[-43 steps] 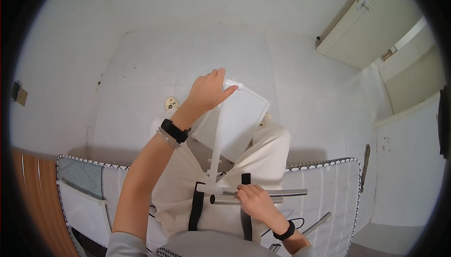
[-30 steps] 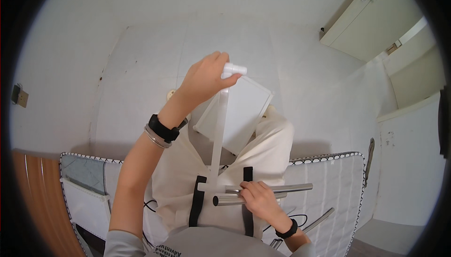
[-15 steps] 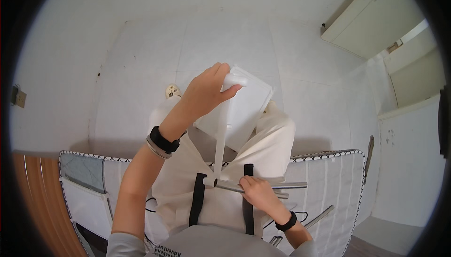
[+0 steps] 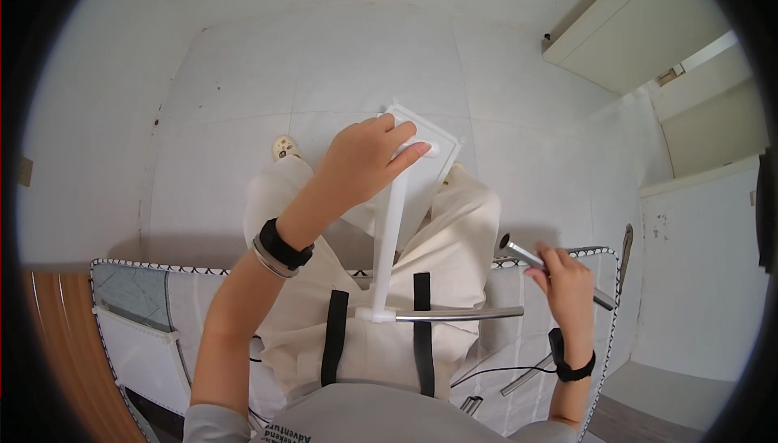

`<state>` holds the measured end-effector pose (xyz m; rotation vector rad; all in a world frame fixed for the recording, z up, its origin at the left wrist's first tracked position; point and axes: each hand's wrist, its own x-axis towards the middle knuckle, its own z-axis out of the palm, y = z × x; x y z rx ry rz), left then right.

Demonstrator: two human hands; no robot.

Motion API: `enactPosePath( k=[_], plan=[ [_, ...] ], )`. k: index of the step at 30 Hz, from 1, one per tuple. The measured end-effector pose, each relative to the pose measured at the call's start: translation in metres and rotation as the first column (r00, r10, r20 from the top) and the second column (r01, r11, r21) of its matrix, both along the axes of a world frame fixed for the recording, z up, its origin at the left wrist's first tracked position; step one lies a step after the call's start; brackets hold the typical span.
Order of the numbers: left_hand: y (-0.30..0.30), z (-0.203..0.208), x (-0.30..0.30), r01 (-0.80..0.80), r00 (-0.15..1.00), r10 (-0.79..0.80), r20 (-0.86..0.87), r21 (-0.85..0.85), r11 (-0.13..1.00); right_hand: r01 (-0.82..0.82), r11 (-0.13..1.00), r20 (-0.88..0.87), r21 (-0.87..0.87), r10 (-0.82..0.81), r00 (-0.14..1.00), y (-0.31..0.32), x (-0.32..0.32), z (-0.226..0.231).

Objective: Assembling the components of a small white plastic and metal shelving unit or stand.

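Note:
My left hand is closed round the far end of a white plastic frame, whose long bar runs back toward my lap. From the frame's near corner a chrome tube sticks out to the right across my thighs. Off to the right, my right hand grips a separate metal tube, held slanted with its hollow end toward the upper left. Between my knees, beyond the frame, a white rectangular panel leans, partly hidden by my left hand and the bar.
I sit on a bed with a light grey quilted cover. Loose metal tubes and a black cable lie at my right. A white panel rests at my left, near a brown wooden surface. A pale door stands far right.
My right hand has moved right and up, away from the frame's near corner, carrying a metal tube. The other tube stays at the corner. My left hand keeps its hold.

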<state>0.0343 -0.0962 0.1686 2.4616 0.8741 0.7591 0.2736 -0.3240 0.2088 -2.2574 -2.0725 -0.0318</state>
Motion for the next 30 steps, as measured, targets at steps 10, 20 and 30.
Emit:
enactPosePath(
  k=[10, 20, 30],
  plan=[
    [-0.01, 0.0, -0.005, -0.028, 1.0, 0.028, 0.002, 0.01, 1.0, -0.251, 0.903, 0.111, 0.349, 0.226, 0.968, 0.102, -0.042, -0.007],
    [-0.009, 0.001, -0.012, -0.015, 1.0, 0.014, 0.004, 0.009, 1.0, -0.358, 0.843, 0.152, 0.401, 0.325, 0.934, 0.126, -0.048, -0.021],
    [0.004, 0.004, 0.003, 0.091, 0.993, -0.076, 0.086, -0.181, 0.979, -0.46, 0.793, 0.214, 0.398, 0.408, 0.888, 0.131, -0.049, -0.024]
  ],
)
